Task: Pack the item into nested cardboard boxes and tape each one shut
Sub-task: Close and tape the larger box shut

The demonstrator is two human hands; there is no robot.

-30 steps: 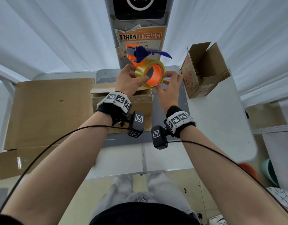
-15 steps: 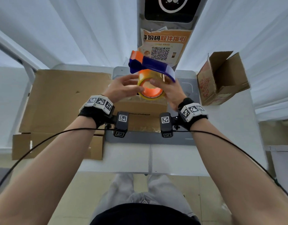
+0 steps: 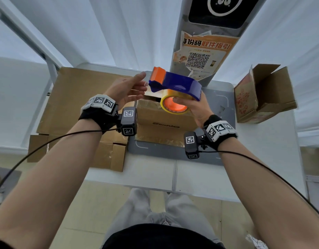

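Note:
A blue and orange tape dispenser [image 3: 175, 83] with a roll of clear yellowish tape [image 3: 174, 105] is held in the air over the table. My right hand [image 3: 196, 106] grips the roll from below, a finger inside its orange core. My left hand [image 3: 128, 90] is beside the dispenser's orange end, fingers straight, holding nothing. Under the dispenser sits a closed cardboard box [image 3: 164, 123] with tape on its top. A larger open cardboard box [image 3: 264, 94] lies on its side at the right of the table.
Flattened cardboard [image 3: 74, 97] covers the left of the white table [image 3: 263, 153], with a folded piece [image 3: 108, 155] at its front edge. A grey mat [image 3: 175, 153] lies under the closed box. A kiosk post with a QR poster [image 3: 202, 58] stands behind.
The dispenser has turned so its blue body points right. My left hand has let go of the roll and opened beside it. The view has shifted left and closer.

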